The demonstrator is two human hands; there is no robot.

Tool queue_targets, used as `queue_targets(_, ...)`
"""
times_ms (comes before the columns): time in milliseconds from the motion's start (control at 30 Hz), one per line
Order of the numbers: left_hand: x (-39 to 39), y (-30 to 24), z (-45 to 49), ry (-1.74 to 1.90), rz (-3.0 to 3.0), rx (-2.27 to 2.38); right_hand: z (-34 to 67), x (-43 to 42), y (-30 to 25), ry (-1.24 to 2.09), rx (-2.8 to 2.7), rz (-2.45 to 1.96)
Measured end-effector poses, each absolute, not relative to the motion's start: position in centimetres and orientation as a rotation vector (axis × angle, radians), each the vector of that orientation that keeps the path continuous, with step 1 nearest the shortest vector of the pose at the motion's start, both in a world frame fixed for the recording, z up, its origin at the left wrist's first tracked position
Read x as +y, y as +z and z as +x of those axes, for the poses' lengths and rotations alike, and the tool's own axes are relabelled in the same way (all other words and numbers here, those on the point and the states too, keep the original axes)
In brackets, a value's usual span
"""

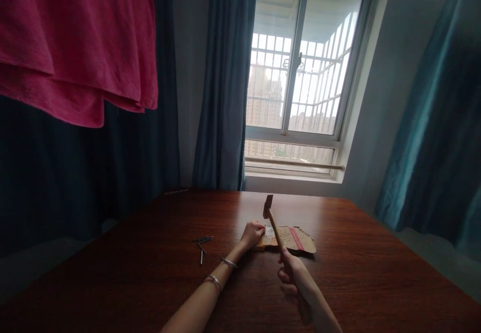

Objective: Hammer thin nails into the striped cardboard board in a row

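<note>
A hammer (275, 230) with a wooden handle is gripped in my right hand (293, 270), its dark head raised above the table. Below and behind it lies a flat piece of cardboard (307, 243), dotted with many small holes and crossed by a pinkish-red strip. My left hand (254, 233) rests at the cardboard's left end, thumb and fingers pinched around a thin upright nail (265, 225). The nail's lower end is too small to make out. Left of that hand, several loose nails (203, 242) lie on the tabletop.
The dark reddish-brown wooden table (150, 283) spreads under everything. At its far side are a barred window (300, 97) and a blue curtain (225, 72). Pink cloth (82, 47) hangs at the upper left, and another curtain (417, 137) hangs on the right.
</note>
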State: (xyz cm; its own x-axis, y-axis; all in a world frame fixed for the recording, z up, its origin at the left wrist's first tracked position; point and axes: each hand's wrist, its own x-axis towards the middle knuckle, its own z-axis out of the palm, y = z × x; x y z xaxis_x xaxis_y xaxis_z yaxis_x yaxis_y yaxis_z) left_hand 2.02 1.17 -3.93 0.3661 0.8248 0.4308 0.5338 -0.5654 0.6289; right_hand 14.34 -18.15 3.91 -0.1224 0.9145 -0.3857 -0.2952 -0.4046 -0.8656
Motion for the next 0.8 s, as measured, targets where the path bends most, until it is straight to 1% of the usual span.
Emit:
queue_targets(600, 1.39, -4.31, 2.13, 1.089, 2.156, 1.138, 14.04, -17.94, 3.88, 1.671, -0.764, -1.269)
queue_targets(800, 1.11, -3.89, 2.04, 1.046, 2.184, 1.149, 14.24, -17.78, 3.82, 1.662, -0.767, -1.259)
